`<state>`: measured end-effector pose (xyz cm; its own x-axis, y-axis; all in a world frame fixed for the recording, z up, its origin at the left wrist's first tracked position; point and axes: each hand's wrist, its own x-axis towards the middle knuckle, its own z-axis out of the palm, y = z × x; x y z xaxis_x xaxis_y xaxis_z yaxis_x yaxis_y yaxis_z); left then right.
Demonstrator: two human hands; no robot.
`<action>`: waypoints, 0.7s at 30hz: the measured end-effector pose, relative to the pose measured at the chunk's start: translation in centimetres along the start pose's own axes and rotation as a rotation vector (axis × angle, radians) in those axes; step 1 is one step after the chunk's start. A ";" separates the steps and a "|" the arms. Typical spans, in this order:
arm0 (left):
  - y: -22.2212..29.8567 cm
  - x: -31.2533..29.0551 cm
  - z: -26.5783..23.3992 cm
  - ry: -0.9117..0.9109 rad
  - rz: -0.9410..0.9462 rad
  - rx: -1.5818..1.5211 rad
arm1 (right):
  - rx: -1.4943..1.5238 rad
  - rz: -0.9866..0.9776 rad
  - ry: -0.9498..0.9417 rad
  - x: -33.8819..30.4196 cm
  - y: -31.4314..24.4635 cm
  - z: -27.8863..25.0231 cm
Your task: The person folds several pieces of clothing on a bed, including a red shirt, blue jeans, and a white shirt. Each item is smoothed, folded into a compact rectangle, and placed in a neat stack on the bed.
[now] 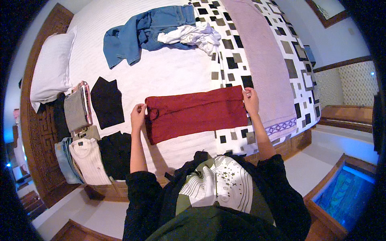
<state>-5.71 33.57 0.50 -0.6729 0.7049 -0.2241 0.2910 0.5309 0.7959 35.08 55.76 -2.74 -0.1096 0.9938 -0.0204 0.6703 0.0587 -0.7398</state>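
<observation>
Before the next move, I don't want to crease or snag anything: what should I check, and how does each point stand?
1. Left hand grips the red cloth at its left end: ok.
2. Right hand grips its right end: ok.
3. Red cloth clear of the small black garment: ok, a gap shows.
4. Red cloth's underside smooth: cannot tell, hidden.
5. White cloth laid flat: not ok, bunched against the denim.

Garment (197,114) on bed (173,72) between left hand (138,115) and right hand (251,100), clothing piles (89,158) leftward, jeans (148,32) behind.
</observation>
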 end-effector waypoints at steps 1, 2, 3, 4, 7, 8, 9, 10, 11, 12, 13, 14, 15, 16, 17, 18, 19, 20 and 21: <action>0.7 0.3 0.4 -0.021 -0.075 0.012 | -0.013 0.115 -0.009 0.3 0.0 0.3; 0.4 0.9 1.1 0.043 -0.009 0.203 | -0.151 -0.035 0.025 0.4 -0.8 0.1; 0.1 1.4 1.4 0.061 0.018 0.217 | -0.177 -0.040 0.001 0.6 -0.6 0.3; -0.2 1.8 1.7 0.080 0.044 0.231 | -0.202 -0.045 -0.023 1.0 -0.4 0.6; -0.3 3.0 2.3 0.189 0.089 0.176 | -0.082 0.047 -0.020 2.2 0.2 1.1; -0.6 3.2 2.2 0.215 0.071 0.168 | -0.002 0.093 -0.029 2.4 0.4 1.3; -0.9 3.4 2.0 0.242 0.053 0.159 | 0.077 0.138 -0.039 2.7 0.5 1.4; -2.1 4.0 2.2 0.217 0.008 0.131 | 0.026 0.123 -0.013 2.9 0.7 1.8; -1.7 3.9 2.1 0.192 -0.004 0.148 | -0.030 0.079 -0.015 2.8 0.5 1.8; -1.2 3.7 2.0 0.167 -0.017 0.164 | -0.087 0.035 -0.016 2.6 0.4 1.7; -0.8 3.5 1.8 0.143 -0.029 0.180 | -0.143 -0.009 -0.017 2.4 0.2 1.7; -0.3 3.3 1.7 0.138 -0.001 0.213 | -0.143 -0.031 0.000 2.3 0.3 1.7; 0.1 2.9 1.6 0.133 0.028 0.246 | -0.142 -0.053 0.018 2.2 0.5 1.7; 0.6 2.6 1.5 0.128 0.057 0.279 | -0.142 -0.074 0.036 2.1 0.7 1.7; 1.1 2.0 1.2 0.114 0.179 0.346 | -0.150 -0.121 0.095 1.9 0.6 1.9; 1.6 1.4 1.1 0.097 0.301 0.409 | -0.162 -0.168 0.156 1.5 0.5 1.9; 2.2 0.8 1.0 0.079 0.423 0.471 | -0.173 -0.215 0.216 1.2 0.4 1.9; 3.0 0.0 0.8 -0.076 0.395 0.536 | -0.141 -0.208 0.187 0.7 0.1 1.9; 3.3 -0.9 0.9 -0.144 0.428 0.623 | -0.146 -0.217 0.196 0.3 -0.3 1.9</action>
<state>-3.56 35.13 2.84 -0.3328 0.9401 -0.0731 0.8640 0.3351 0.3757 33.48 55.83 -3.83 -0.1270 0.9551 0.2676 0.7465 0.2697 -0.6082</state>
